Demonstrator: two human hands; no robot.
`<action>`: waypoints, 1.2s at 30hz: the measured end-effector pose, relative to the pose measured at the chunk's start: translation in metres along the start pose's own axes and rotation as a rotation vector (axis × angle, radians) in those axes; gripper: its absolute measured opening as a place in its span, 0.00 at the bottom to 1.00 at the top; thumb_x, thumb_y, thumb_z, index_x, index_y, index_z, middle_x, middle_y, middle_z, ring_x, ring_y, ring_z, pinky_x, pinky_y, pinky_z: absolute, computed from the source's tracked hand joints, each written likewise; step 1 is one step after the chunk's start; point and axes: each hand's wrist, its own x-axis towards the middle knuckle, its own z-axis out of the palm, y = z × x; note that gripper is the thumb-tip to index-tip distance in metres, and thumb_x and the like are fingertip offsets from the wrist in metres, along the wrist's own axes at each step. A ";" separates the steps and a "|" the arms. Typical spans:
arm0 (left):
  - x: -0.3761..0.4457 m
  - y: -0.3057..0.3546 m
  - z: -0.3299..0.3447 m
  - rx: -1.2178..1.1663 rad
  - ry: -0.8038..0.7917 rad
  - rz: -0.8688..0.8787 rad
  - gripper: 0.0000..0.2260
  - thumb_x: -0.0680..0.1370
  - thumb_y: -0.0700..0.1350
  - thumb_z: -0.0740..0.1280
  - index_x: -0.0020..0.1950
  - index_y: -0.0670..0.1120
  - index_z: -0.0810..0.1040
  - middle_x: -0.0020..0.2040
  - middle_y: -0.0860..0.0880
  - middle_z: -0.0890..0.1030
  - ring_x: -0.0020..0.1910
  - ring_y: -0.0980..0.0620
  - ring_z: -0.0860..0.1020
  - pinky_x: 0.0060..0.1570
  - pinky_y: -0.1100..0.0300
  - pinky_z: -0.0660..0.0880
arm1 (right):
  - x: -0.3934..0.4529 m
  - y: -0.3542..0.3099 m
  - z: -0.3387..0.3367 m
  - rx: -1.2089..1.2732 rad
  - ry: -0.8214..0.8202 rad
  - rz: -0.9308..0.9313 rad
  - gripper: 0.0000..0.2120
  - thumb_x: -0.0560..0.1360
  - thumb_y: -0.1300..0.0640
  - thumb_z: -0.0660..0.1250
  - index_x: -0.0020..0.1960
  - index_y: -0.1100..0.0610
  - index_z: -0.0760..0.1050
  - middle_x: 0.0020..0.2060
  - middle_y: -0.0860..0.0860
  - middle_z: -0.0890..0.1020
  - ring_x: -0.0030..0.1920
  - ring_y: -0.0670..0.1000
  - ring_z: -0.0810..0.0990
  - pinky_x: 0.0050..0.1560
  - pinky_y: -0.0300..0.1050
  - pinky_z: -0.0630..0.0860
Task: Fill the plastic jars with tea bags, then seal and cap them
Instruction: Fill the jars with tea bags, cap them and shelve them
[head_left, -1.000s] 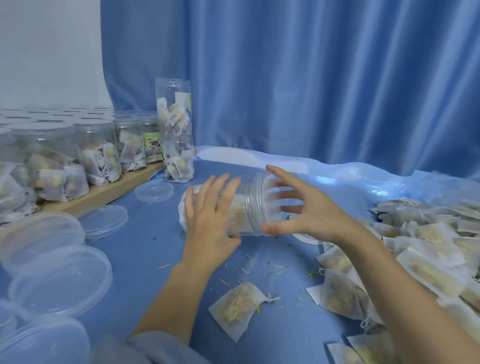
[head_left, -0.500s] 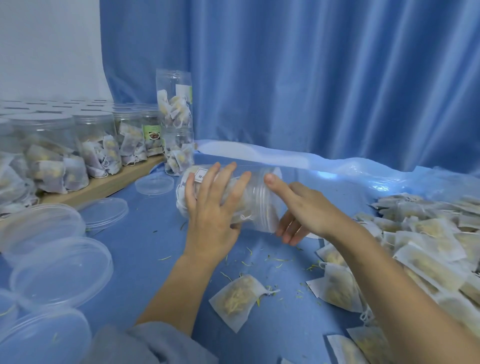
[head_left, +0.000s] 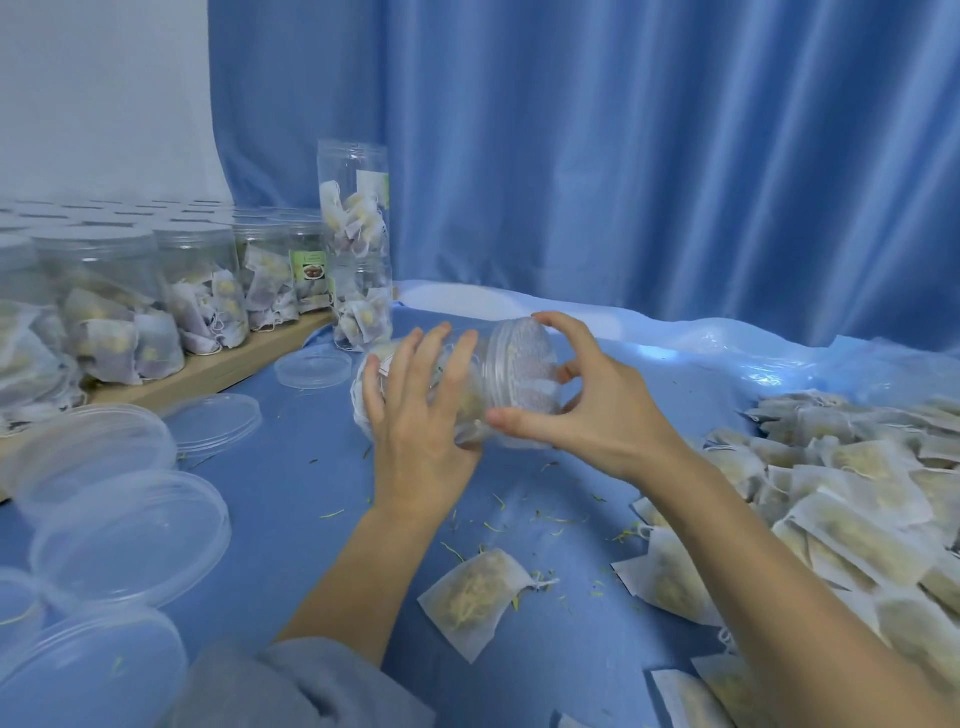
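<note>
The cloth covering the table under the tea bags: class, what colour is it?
Plain blue table cloth, clearest in the head view.

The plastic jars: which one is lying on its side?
The jar held between the left hand and right hand; the other jars stand upright.

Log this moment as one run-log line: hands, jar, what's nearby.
left hand: grips jar body | right hand: fingers around jar mouth | plastic jar: on its side, tea bags inside, uncapped | lids: loose at left
</note>
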 end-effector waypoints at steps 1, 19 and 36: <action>0.004 0.004 -0.002 -0.036 -0.006 -0.057 0.43 0.56 0.35 0.73 0.68 0.51 0.61 0.67 0.45 0.72 0.68 0.42 0.69 0.69 0.38 0.57 | 0.001 -0.003 0.000 0.073 0.013 0.016 0.47 0.52 0.30 0.74 0.67 0.40 0.63 0.58 0.47 0.75 0.51 0.49 0.79 0.56 0.47 0.76; 0.091 -0.024 -0.193 -0.500 -0.435 -0.689 0.48 0.42 0.49 0.78 0.61 0.54 0.68 0.50 0.53 0.80 0.49 0.56 0.79 0.49 0.61 0.77 | 0.012 -0.145 0.047 0.512 -0.164 -0.079 0.26 0.53 0.31 0.74 0.45 0.42 0.75 0.39 0.36 0.82 0.44 0.37 0.81 0.43 0.35 0.78; -0.013 -0.197 -0.424 0.080 -0.047 -1.060 0.43 0.41 0.56 0.75 0.57 0.53 0.76 0.51 0.53 0.79 0.55 0.51 0.76 0.49 0.57 0.75 | -0.026 -0.356 0.298 0.475 -0.598 -0.344 0.40 0.59 0.28 0.69 0.65 0.48 0.71 0.61 0.51 0.74 0.64 0.48 0.71 0.64 0.45 0.71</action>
